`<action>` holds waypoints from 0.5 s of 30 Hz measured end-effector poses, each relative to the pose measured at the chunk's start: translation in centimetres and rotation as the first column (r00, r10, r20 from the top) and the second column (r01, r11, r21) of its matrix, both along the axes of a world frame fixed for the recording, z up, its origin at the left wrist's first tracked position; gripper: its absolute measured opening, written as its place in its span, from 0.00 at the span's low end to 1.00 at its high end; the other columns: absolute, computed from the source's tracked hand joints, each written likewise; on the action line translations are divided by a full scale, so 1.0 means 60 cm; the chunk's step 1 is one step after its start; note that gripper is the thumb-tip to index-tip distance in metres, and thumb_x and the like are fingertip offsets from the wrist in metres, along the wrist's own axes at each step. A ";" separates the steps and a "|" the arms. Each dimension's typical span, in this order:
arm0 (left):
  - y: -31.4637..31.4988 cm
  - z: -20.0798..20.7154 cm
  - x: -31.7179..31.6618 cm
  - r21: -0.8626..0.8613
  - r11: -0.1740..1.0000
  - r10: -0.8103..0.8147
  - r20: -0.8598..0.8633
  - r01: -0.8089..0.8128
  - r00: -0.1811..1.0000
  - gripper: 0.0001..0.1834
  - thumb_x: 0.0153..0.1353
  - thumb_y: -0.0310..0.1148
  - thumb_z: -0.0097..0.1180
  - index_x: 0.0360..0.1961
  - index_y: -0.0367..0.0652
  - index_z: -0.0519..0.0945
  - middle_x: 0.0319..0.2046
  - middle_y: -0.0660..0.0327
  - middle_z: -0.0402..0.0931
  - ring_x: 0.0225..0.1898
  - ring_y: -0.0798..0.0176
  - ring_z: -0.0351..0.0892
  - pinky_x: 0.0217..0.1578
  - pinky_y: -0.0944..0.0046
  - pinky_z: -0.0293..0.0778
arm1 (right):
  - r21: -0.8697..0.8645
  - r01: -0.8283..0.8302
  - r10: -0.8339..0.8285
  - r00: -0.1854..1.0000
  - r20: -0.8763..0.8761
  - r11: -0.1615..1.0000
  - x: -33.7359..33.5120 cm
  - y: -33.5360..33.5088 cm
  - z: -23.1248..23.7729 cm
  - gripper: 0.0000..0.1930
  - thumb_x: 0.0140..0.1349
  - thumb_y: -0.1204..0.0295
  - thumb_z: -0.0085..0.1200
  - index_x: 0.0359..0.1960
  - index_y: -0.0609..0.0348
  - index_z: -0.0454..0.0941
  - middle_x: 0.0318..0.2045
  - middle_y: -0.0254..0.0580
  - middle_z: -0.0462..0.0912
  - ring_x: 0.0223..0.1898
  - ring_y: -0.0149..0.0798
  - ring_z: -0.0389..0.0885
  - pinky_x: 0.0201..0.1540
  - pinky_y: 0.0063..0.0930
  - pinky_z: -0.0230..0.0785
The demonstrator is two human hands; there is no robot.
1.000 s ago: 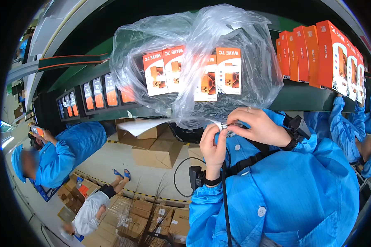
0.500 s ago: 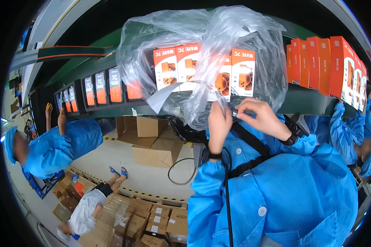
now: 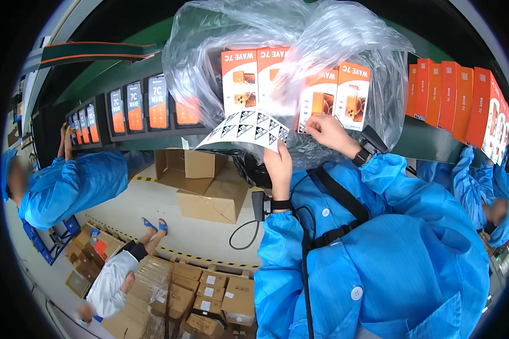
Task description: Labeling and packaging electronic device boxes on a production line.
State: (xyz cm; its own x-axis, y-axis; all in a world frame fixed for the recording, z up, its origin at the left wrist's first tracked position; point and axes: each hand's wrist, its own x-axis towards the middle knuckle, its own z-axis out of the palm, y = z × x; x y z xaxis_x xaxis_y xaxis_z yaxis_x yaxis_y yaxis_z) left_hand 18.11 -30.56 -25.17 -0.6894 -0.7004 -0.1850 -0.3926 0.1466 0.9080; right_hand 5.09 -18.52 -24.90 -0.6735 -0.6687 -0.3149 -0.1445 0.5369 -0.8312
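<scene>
My left hand (image 3: 278, 166) grips a white sheet of black triangular stickers (image 3: 249, 129) by its lower right edge, thumb on top. The sheet covers the lower part of the left phone boxes (image 3: 240, 79). My right hand (image 3: 329, 133) is closed, fingertips at the lower left corner of an orange-and-white phone box (image 3: 321, 93), where a small black triangular sticker (image 3: 302, 127) shows. Beside it stands another phone box (image 3: 354, 93) with a dark triangle at its lower corner. Crumpled clear plastic bags (image 3: 333, 34) lie over and around these boxes.
Phones in black trays (image 3: 134, 107) line the bench at left, where a co-worker in blue (image 3: 73, 186) reaches in. Upright orange boxes (image 3: 449, 90) stand at right, near other workers. An open carton (image 3: 209, 200) is on the floor; behind, stacked cartons (image 3: 212, 294).
My hands have moved apart. The sticker sheet has turned its printed face up in my left hand, and my right hand has gone from the sheet to a box corner.
</scene>
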 end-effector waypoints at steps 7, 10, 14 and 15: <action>-0.004 -0.003 0.003 0.032 0.999 -0.006 0.019 0.006 1.000 0.12 0.60 0.27 0.46 0.39 0.27 0.72 0.32 0.40 0.74 0.35 0.41 0.73 0.38 0.54 0.68 | 0.054 0.001 0.001 0.999 -0.038 0.999 0.003 -0.003 0.006 0.05 0.52 0.72 0.54 0.24 0.62 0.75 0.17 0.44 0.76 0.22 0.43 0.76 0.25 0.34 0.66; -0.005 -0.007 0.005 0.034 0.999 -0.003 0.004 0.002 1.000 0.12 0.60 0.27 0.46 0.39 0.27 0.72 0.33 0.40 0.74 0.36 0.41 0.73 0.39 0.54 0.68 | 0.061 0.001 0.002 0.999 -0.042 0.998 0.004 -0.004 0.004 0.05 0.52 0.73 0.54 0.24 0.61 0.75 0.16 0.44 0.75 0.21 0.43 0.76 0.25 0.34 0.66; -0.007 -0.009 0.007 0.014 1.000 -0.017 0.010 0.017 1.000 0.12 0.59 0.27 0.46 0.40 0.28 0.72 0.34 0.40 0.74 0.36 0.41 0.73 0.40 0.55 0.68 | 0.066 0.025 -0.018 0.995 -0.099 0.997 0.009 -0.009 0.005 0.06 0.51 0.73 0.55 0.22 0.62 0.73 0.18 0.44 0.75 0.23 0.44 0.76 0.26 0.35 0.66; -0.008 -0.010 0.010 0.017 1.000 -0.017 0.002 0.017 1.000 0.12 0.59 0.27 0.47 0.41 0.28 0.71 0.34 0.41 0.74 0.36 0.41 0.73 0.40 0.55 0.68 | 0.065 0.024 -0.018 0.995 -0.097 0.998 0.011 -0.009 0.001 0.06 0.51 0.73 0.55 0.22 0.62 0.73 0.18 0.44 0.75 0.23 0.44 0.76 0.26 0.35 0.66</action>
State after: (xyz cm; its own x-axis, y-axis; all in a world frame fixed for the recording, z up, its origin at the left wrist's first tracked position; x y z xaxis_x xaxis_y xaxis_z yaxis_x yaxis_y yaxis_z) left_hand 18.69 -31.01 -25.77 -0.7006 -0.6856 -0.1977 -0.3918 0.1380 0.9096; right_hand 5.77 -19.07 -24.86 -0.7166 -0.6338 -0.2910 -0.2098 0.5939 -0.7767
